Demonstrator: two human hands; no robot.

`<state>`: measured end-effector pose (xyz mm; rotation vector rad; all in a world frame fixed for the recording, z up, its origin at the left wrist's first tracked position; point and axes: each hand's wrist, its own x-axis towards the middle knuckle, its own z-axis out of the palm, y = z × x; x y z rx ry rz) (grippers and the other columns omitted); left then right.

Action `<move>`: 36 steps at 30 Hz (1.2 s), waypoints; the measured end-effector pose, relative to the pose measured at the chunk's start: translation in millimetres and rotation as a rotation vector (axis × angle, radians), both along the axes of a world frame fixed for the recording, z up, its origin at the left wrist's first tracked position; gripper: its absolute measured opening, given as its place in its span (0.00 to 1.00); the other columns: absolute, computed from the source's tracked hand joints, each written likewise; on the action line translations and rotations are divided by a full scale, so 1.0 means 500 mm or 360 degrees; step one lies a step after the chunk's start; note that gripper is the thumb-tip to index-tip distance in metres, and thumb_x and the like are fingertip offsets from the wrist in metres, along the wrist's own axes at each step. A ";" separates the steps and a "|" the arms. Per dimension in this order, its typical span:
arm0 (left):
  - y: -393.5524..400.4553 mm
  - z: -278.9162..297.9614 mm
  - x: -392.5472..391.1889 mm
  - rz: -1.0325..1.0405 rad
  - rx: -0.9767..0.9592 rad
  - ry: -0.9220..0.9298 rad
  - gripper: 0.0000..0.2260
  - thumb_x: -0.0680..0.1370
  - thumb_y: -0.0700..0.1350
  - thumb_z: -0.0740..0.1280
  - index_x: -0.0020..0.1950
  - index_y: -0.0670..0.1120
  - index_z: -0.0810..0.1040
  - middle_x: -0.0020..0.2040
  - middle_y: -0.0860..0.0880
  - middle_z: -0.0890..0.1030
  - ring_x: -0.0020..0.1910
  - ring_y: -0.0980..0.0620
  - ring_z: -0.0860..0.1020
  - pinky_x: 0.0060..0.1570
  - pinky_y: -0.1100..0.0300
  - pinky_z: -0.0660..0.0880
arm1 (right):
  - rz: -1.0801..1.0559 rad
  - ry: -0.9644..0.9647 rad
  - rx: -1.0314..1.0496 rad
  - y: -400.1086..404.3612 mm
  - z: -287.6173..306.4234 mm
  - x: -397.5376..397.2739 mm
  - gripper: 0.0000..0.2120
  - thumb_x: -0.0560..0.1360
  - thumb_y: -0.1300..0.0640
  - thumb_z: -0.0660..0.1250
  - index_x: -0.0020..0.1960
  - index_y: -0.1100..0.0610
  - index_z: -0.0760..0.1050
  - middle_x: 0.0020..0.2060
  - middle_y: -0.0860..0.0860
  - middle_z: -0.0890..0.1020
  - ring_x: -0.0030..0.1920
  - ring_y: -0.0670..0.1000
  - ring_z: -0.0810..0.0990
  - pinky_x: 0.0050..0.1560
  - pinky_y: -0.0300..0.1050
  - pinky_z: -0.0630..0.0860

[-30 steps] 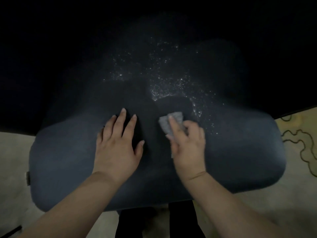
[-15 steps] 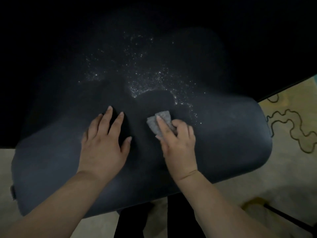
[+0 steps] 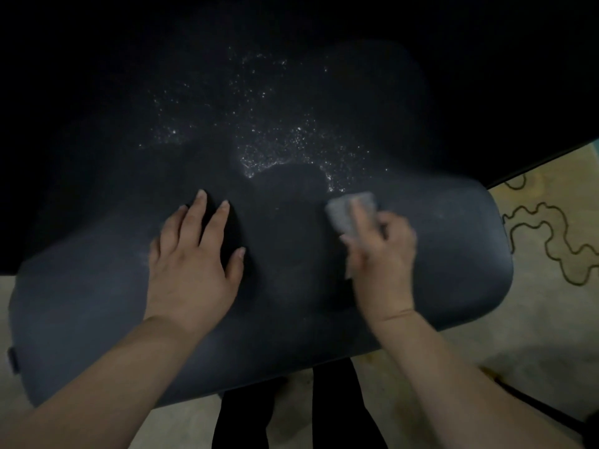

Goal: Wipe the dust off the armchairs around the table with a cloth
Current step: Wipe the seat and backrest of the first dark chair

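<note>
Dim room, dark-blue armchair [image 3: 437,254] speckled with dust [image 3: 285,147], small grey cloth [image 3: 348,212]

Dark blue armchair [image 3: 453,254] standing on a pale floor [image 3: 486,351], seen from above.

White dust specks [image 3: 275,147] lie scattered over the shadowed upper part of the armchair's padded surface, thickest near its middle. Directly on the padding rest the left hand [image 3: 191,254], flat with fingers spread, and to its right a small grey cloth [image 3: 340,212], pressed down under the right hand [image 3: 382,254] just below the specks. The floor beside the chair at right bears a dark wavy line pattern [image 3: 551,241]; the area beyond the chair is too dark to make out.
</note>
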<state>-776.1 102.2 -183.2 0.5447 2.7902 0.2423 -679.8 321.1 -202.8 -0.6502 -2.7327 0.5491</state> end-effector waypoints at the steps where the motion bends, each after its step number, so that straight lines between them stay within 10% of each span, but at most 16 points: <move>1: -0.002 -0.001 -0.001 -0.0010 0.0000 0.0007 0.28 0.76 0.56 0.62 0.75 0.51 0.61 0.77 0.47 0.57 0.73 0.42 0.58 0.67 0.39 0.61 | -0.0183 0.0007 -0.0036 0.031 -0.002 0.005 0.21 0.74 0.60 0.68 0.67 0.57 0.74 0.50 0.65 0.75 0.46 0.66 0.74 0.53 0.58 0.74; 4: -0.004 -0.004 -0.001 -0.0008 0.0015 0.0013 0.28 0.76 0.55 0.63 0.75 0.51 0.61 0.77 0.48 0.57 0.73 0.42 0.58 0.68 0.39 0.60 | -0.0477 0.0030 -0.0172 0.055 -0.002 0.015 0.25 0.74 0.64 0.69 0.70 0.56 0.70 0.52 0.63 0.71 0.51 0.63 0.71 0.59 0.58 0.71; 10: -0.003 -0.005 0.002 0.0003 0.0073 0.0016 0.28 0.76 0.55 0.63 0.75 0.51 0.62 0.77 0.47 0.57 0.73 0.42 0.58 0.68 0.39 0.60 | 0.0112 -0.0034 -0.0109 -0.076 0.005 0.005 0.24 0.70 0.60 0.72 0.66 0.54 0.76 0.50 0.61 0.76 0.45 0.63 0.74 0.48 0.56 0.75; 16: -0.034 -0.004 -0.002 -0.0050 0.0090 -0.0016 0.28 0.77 0.54 0.62 0.75 0.51 0.61 0.78 0.48 0.56 0.73 0.44 0.56 0.69 0.42 0.60 | -0.0526 0.0109 -0.0209 -0.023 0.005 0.022 0.26 0.72 0.66 0.70 0.69 0.58 0.70 0.50 0.64 0.73 0.48 0.63 0.73 0.55 0.62 0.73; 23: -0.051 -0.004 0.022 -0.0051 0.0128 -0.0048 0.28 0.77 0.52 0.63 0.76 0.51 0.61 0.78 0.47 0.55 0.74 0.44 0.55 0.71 0.44 0.58 | 0.0009 0.0004 -0.0190 -0.213 -0.001 0.042 0.22 0.73 0.58 0.69 0.66 0.52 0.75 0.50 0.60 0.76 0.44 0.60 0.74 0.46 0.55 0.77; 30: -0.065 -0.006 0.034 -0.0055 0.0133 -0.0030 0.27 0.77 0.52 0.63 0.75 0.51 0.62 0.78 0.48 0.56 0.73 0.44 0.56 0.70 0.42 0.60 | -0.0520 0.0080 -0.0166 -0.130 -0.008 0.106 0.26 0.72 0.65 0.71 0.69 0.58 0.71 0.49 0.65 0.73 0.47 0.63 0.72 0.52 0.62 0.74; 36: -0.032 -0.003 0.039 0.0015 0.0157 -0.0059 0.27 0.77 0.53 0.62 0.76 0.51 0.61 0.78 0.49 0.54 0.74 0.45 0.53 0.70 0.44 0.56 | -0.0147 0.0028 -0.0183 -0.238 -0.004 0.061 0.23 0.72 0.58 0.70 0.67 0.55 0.74 0.51 0.62 0.76 0.46 0.61 0.74 0.49 0.56 0.76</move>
